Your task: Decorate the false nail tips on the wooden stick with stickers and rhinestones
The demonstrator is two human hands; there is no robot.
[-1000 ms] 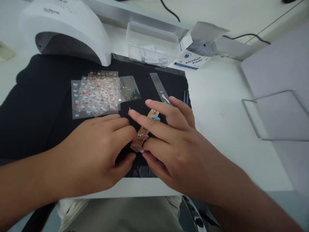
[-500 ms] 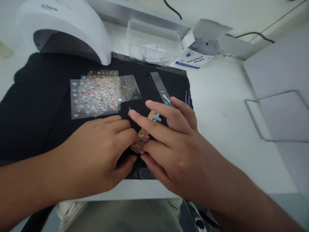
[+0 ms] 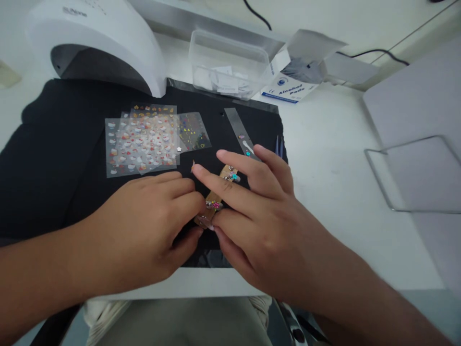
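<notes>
My left hand (image 3: 158, 223) is closed, fingers curled, on the near end of a tan strip (image 3: 215, 196) that bears several decorated false nails. My right hand (image 3: 257, 221) reaches over the strip from the other side. Its thumb and index finger pinch the tip of a pale false nail (image 3: 206, 222) at the strip's near end, while the other fingers extend across. Between the hands sits a false nail with a pink flower (image 3: 215, 205); farther up is one with a turquoise flower (image 3: 234, 177). My fingers hide part of the strip.
Sticker sheets (image 3: 142, 144) overlap on the black mat (image 3: 82, 192). A clear strip (image 3: 236, 122) with small charms and blue tweezers (image 3: 279, 145) lie to the right. Behind stand a white nail lamp (image 3: 144, 53), a clear plastic box (image 3: 230, 53) and an alcohol pads box (image 3: 288, 89).
My right thumb has shifted slightly up and right at the pale nail. My left thumb has drawn back a little; both hands otherwise stay in place.
</notes>
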